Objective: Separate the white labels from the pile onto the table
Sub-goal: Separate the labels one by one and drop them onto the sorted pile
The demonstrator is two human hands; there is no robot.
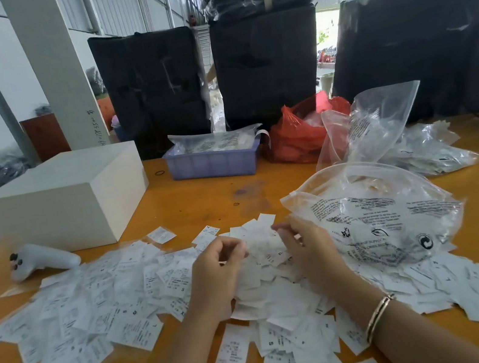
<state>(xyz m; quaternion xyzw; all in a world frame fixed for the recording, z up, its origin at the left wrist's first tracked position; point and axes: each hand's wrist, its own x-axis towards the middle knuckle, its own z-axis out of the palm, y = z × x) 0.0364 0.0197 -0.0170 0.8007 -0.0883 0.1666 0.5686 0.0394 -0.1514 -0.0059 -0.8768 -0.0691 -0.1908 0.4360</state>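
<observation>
Only the head view here, looking down at an orange counter (233,188) buried in white labels (99,302). The pile spreads across the near half, thickest in the middle right under both hands, with a flatter spread running off to the left and more tucked under a clear plastic bag (374,212) on the right. The left hand (215,272) sits on the centre heap with its fingers (230,247) curled in, and it looks like they're pinching a label or two, though the blur makes it hard to say exactly how many. The right hand (303,243) is just beside it, fingers also curled and pointing away from the person, touching the top of the same heap; I honestly can't tell if it has hold of anything. So the labels to pull apart lie directly below and just ahead of both sets of fingers, and neither hand is really nearer. Most labels are short rectangles lying at all angles, so there's no single long axis to line up with. My guess is the next bit is peeling singles off and laying them on the bare counter. A white box (68,195) and a white controller (40,259) sit far left, a blue tray (212,163) and a red bag (294,136) at the back.
</observation>
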